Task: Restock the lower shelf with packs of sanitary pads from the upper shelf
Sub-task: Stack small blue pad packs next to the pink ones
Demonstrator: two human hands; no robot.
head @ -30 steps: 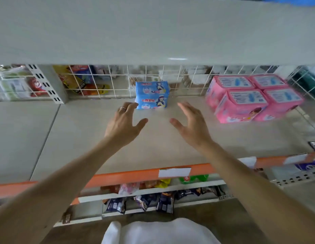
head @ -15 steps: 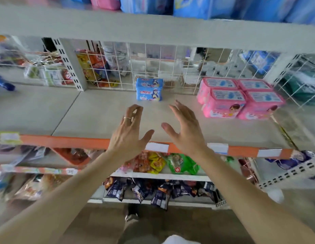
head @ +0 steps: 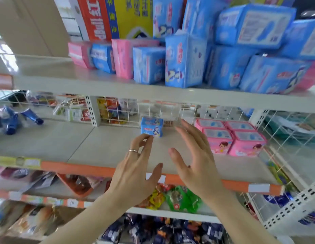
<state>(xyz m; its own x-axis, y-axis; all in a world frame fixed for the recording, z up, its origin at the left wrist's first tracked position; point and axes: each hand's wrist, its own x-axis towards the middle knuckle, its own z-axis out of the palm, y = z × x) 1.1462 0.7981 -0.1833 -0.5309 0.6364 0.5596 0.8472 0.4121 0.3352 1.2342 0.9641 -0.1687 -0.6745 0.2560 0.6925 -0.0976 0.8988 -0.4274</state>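
Hands raised before a shop shelf: the left hand (head: 135,170), ring on one finger, is loosely spread with fingertips slightly bent, holding nothing; the right hand (head: 193,155) is flat and wide, also empty, palm turned toward the left. Both hover apart over the lower shelf (head: 104,148), where a small blue pack (head: 152,127) sits near the back and pink packs (head: 230,136) lie to the right. Blue packs (head: 186,59) crowd the upper shelf (head: 82,83).
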